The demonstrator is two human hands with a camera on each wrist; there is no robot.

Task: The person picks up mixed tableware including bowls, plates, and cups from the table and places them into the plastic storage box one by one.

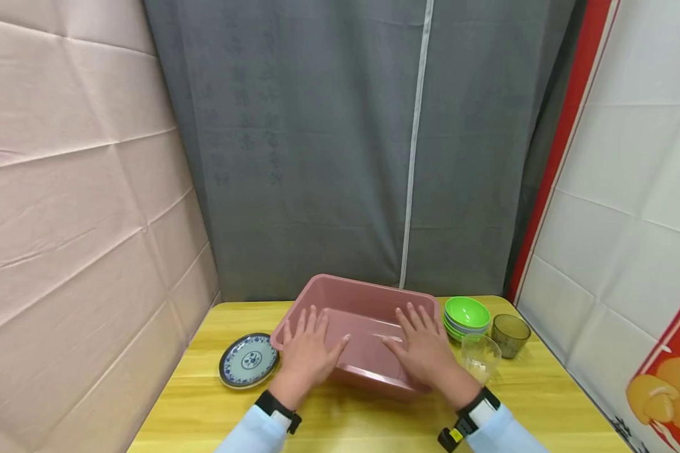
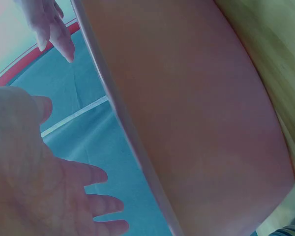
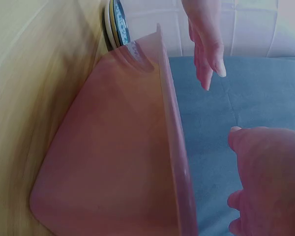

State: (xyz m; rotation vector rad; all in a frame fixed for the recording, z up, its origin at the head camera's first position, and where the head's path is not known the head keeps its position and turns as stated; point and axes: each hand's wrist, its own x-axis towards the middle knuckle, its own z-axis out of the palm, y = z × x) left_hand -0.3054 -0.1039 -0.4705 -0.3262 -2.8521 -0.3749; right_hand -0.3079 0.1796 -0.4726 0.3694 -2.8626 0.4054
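A pink plastic basin (image 1: 368, 343) sits on the wooden table, its inside bare. Above its left part my left hand (image 1: 307, 352) is held flat with the fingers spread. My right hand (image 1: 425, 349) hovers the same way over the right part. In the left wrist view the left hand (image 2: 39, 182) stays above the basin's rim, apart from it. The right wrist view likewise has a gap between the right hand (image 3: 270, 177) and the basin wall (image 3: 113, 147). Neither hand holds anything.
Stacked plates (image 1: 249, 360) with a blue pattern lie left of the basin. To its right stand stacked green and grey bowls (image 1: 467, 314), a clear glass (image 1: 480, 357) and a brownish glass (image 1: 510, 336). A grey curtain (image 1: 317, 157) hangs behind the table (image 1: 204, 415).
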